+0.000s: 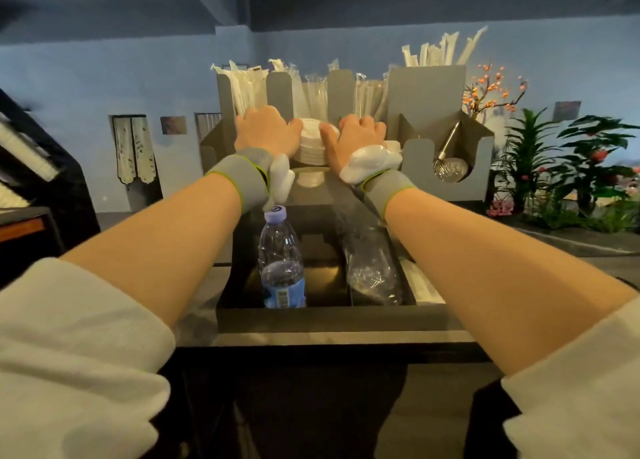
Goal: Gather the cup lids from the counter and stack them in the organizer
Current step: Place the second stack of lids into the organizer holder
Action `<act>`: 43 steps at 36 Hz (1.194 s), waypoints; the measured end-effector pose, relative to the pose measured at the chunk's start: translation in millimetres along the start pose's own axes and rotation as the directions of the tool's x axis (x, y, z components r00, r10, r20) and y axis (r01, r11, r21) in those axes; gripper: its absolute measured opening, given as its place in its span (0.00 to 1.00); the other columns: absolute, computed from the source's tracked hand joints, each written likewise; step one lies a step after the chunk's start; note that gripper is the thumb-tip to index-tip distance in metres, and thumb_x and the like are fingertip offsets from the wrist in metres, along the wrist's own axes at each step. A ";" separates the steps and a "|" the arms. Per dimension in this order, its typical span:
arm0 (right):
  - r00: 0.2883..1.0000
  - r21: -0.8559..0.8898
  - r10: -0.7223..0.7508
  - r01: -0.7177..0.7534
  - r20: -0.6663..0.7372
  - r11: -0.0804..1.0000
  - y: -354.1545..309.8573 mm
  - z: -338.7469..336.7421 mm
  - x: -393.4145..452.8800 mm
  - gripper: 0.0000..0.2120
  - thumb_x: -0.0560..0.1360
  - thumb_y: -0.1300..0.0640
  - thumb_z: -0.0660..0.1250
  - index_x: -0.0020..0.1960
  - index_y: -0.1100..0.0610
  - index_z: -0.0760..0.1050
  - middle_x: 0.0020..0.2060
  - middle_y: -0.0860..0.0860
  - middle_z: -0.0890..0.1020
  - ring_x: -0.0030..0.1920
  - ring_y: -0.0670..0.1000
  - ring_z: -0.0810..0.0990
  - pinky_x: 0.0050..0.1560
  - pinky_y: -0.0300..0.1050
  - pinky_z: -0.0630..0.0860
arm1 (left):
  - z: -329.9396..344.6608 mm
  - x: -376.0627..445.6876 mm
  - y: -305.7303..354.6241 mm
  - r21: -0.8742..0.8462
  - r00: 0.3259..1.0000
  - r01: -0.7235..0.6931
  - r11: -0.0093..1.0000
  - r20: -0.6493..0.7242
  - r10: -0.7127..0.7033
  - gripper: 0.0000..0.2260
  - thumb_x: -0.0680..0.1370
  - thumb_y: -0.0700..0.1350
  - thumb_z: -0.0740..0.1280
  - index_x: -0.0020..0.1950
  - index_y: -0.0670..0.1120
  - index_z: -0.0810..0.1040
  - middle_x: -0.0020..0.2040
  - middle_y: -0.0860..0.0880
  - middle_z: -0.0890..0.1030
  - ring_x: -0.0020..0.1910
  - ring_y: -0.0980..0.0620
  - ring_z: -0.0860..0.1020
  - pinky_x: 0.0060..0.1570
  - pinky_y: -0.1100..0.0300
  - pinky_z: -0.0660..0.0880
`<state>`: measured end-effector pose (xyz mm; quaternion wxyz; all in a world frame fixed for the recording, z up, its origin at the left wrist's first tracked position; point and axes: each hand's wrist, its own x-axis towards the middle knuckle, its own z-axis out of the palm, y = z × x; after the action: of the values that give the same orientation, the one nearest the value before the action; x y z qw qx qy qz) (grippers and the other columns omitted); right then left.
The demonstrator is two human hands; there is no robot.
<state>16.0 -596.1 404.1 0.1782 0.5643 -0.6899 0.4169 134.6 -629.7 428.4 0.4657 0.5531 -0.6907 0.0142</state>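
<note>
A stack of white cup lids (pixel 312 143) sits in the middle compartment of the grey organizer (pixel 446 168). My left hand (pixel 265 129) presses against the stack's left side, and my right hand (pixel 353 136) closes on its right side, thumbs toward the lids. Both hands grip the stack between them. A few more white lids (pixel 393 146) show just right of my right hand. The lower part of the stack is hidden behind my wrists.
Wrapped straws (pixel 440 52) fill the organizer's rear slots. A metal whisk (pixel 450 168) lies in its right compartment. A water bottle (pixel 281 261) and a clear plastic bag (pixel 372 268) stand in a black tray (pixel 311 316) below my arms. Plants (pixel 571 168) stand at right.
</note>
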 end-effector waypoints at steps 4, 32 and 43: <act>1.000 -0.014 0.000 0.000 0.017 1.000 -1.0 -3.8 -0.1 0.24 0.79 0.42 0.54 0.65 0.60 0.68 0.65 0.59 0.71 0.66 0.60 0.66 0.63 0.52 0.64 | -0.8 0.4 1.3 0.026 1.000 0.007 1.000 0.025 -0.008 0.20 0.76 0.54 0.60 0.59 0.41 0.78 0.62 0.40 0.76 0.64 0.39 0.70 0.60 0.47 0.71; 0.995 -0.037 -0.020 0.024 0.103 0.999 14.1 -47.5 -38.6 0.20 0.79 0.48 0.56 0.69 0.53 0.66 0.67 0.58 0.69 0.67 0.61 0.67 0.66 0.54 0.67 | -19.0 -37.1 13.7 -0.144 0.977 -0.132 0.981 0.148 0.153 0.12 0.75 0.45 0.62 0.50 0.44 0.83 0.57 0.42 0.81 0.60 0.40 0.75 0.63 0.49 0.72; 0.973 -0.153 0.143 -0.115 0.182 0.981 38.4 -60.5 -110.2 0.20 0.80 0.49 0.55 0.70 0.54 0.64 0.67 0.59 0.68 0.67 0.63 0.67 0.66 0.57 0.66 | -6.1 -95.4 5.9 -0.203 0.926 -0.069 0.977 0.351 0.138 0.12 0.76 0.46 0.62 0.53 0.44 0.81 0.60 0.41 0.79 0.63 0.39 0.73 0.66 0.51 0.70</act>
<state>-0.1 -479.2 346.4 0.1230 0.5418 -0.7670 0.3211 129.5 -552.5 371.9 0.3787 0.4626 -0.7912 -0.1286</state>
